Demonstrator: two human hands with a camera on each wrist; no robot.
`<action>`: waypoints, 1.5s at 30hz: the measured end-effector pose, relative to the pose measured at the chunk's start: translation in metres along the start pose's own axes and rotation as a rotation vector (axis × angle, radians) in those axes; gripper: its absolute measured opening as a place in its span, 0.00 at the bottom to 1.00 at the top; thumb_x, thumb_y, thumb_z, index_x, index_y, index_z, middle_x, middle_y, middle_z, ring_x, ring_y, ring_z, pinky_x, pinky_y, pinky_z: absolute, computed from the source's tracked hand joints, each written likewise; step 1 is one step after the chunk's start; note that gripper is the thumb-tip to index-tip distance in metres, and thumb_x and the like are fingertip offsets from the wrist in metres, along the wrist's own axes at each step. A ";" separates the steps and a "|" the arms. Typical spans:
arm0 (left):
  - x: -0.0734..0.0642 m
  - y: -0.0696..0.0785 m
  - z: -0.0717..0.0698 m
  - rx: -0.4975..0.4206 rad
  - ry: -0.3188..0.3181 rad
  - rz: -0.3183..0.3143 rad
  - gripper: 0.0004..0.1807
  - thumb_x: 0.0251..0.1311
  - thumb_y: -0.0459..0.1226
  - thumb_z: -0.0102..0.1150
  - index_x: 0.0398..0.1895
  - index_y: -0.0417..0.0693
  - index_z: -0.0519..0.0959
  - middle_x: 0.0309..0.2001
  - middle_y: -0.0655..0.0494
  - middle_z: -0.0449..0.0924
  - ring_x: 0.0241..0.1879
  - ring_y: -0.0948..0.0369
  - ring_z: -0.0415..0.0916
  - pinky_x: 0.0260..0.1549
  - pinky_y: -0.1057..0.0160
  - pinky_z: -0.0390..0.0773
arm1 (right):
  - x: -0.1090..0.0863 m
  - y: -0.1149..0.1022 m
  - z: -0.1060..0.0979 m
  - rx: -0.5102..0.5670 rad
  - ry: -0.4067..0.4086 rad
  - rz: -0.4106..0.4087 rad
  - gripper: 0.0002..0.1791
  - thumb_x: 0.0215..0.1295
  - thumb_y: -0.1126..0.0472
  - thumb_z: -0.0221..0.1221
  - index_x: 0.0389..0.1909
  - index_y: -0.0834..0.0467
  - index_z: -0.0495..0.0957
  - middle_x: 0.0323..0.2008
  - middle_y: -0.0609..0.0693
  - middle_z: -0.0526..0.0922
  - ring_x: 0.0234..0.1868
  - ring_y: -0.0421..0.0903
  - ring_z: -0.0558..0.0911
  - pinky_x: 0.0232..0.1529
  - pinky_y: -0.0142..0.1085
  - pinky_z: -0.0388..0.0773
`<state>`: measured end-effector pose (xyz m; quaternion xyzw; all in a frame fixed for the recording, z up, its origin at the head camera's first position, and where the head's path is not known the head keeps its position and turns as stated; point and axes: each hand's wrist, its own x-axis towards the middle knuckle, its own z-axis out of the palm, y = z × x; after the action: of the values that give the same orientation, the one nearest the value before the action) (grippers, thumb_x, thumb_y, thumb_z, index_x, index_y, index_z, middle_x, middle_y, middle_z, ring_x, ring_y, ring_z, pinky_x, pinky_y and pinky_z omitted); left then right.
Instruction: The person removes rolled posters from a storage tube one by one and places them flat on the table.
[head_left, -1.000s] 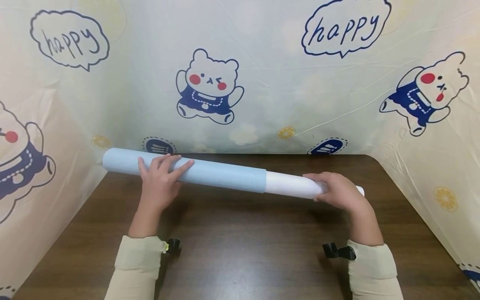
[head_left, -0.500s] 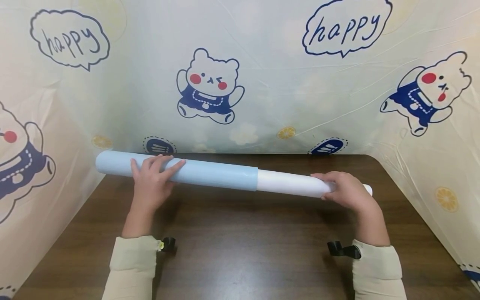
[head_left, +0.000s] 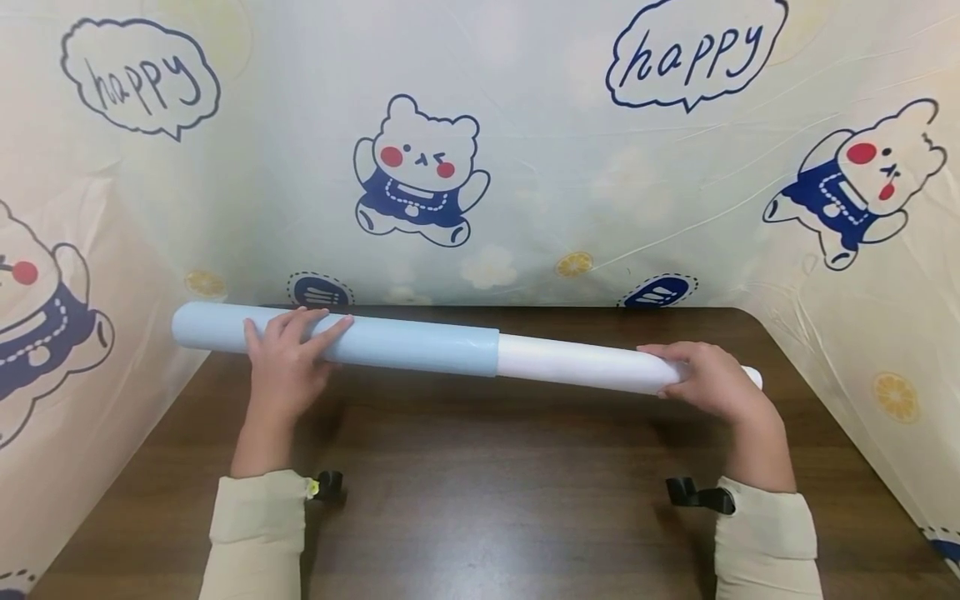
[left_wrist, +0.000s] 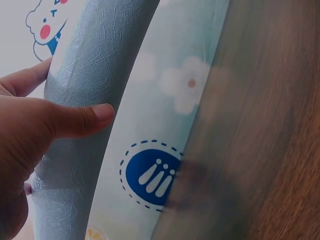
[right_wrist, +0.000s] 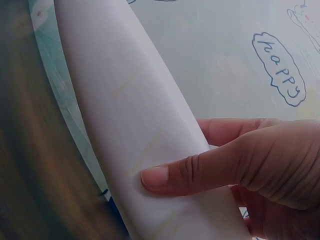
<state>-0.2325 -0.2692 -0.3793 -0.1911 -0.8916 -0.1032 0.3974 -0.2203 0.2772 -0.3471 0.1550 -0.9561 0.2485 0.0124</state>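
A long light blue roll (head_left: pixel 420 342) with a finely creased surface lies slantwise across the head view, raised above the table. From its right end extends a narrower smooth white roll (head_left: pixel 570 360), seemingly sleeved inside the blue one. My left hand (head_left: pixel 288 358) grips the blue roll left of its middle, fingers spread over it. In the left wrist view the thumb (left_wrist: pixel 82 120) presses its near side. My right hand (head_left: pixel 708 379) holds the white roll near its far right end. Its thumb (right_wrist: pixel 185 175) lies across the white surface in the right wrist view, with fingers behind.
Beneath the rolls is a dark brown wooden table (head_left: pixel 495 492). A patterned cloth (head_left: pixel 540 167) with bears and "happy" bubbles hangs behind it and on both sides. Black straps (head_left: pixel 701 496) sit at both cuffs.
My left hand has moved left with the blue roll, and my right hand has moved right with the white one. A longer stretch of white now shows between them.
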 end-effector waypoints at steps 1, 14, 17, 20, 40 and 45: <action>0.000 -0.001 0.000 -0.001 0.000 -0.002 0.43 0.29 0.24 0.81 0.56 0.58 0.81 0.55 0.40 0.77 0.58 0.35 0.67 0.58 0.21 0.42 | -0.001 0.001 -0.001 -0.001 0.000 0.007 0.33 0.47 0.67 0.74 0.59 0.53 0.80 0.54 0.64 0.80 0.52 0.63 0.76 0.51 0.63 0.70; -0.002 -0.008 -0.003 0.004 -0.013 -0.048 0.43 0.30 0.24 0.80 0.57 0.58 0.80 0.57 0.41 0.76 0.60 0.36 0.66 0.58 0.22 0.42 | -0.010 0.012 -0.013 0.018 -0.009 0.057 0.32 0.49 0.65 0.74 0.59 0.54 0.79 0.55 0.67 0.78 0.51 0.65 0.76 0.49 0.64 0.71; -0.002 -0.008 -0.004 0.004 -0.017 -0.064 0.43 0.31 0.24 0.80 0.58 0.58 0.80 0.57 0.41 0.75 0.60 0.37 0.66 0.59 0.22 0.42 | -0.013 0.014 -0.016 0.022 -0.004 0.065 0.32 0.49 0.66 0.73 0.59 0.55 0.79 0.54 0.68 0.78 0.50 0.65 0.76 0.48 0.63 0.71; -0.002 -0.007 -0.005 0.005 -0.024 -0.077 0.43 0.31 0.25 0.81 0.58 0.58 0.80 0.57 0.41 0.75 0.60 0.37 0.66 0.59 0.23 0.42 | -0.016 0.018 -0.018 0.031 -0.008 0.081 0.32 0.49 0.65 0.73 0.59 0.55 0.79 0.54 0.68 0.78 0.50 0.66 0.76 0.48 0.63 0.71; -0.006 -0.007 -0.019 0.040 -0.269 -0.313 0.47 0.36 0.34 0.81 0.67 0.60 0.72 0.54 0.33 0.71 0.54 0.34 0.60 0.50 0.25 0.55 | -0.027 0.039 -0.027 0.094 -0.002 0.133 0.34 0.51 0.65 0.72 0.62 0.58 0.76 0.53 0.69 0.78 0.49 0.66 0.76 0.47 0.64 0.72; -0.009 -0.011 -0.019 0.043 -0.382 -0.406 0.48 0.39 0.37 0.79 0.69 0.59 0.69 0.54 0.33 0.69 0.54 0.34 0.58 0.46 0.23 0.55 | -0.027 0.038 -0.026 0.088 -0.003 0.135 0.33 0.51 0.64 0.72 0.62 0.57 0.76 0.53 0.69 0.78 0.49 0.66 0.76 0.46 0.64 0.72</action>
<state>-0.2191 -0.2882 -0.3737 -0.0162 -0.9724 -0.1236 0.1971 -0.2077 0.3287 -0.3449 0.0908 -0.9525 0.2903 -0.0128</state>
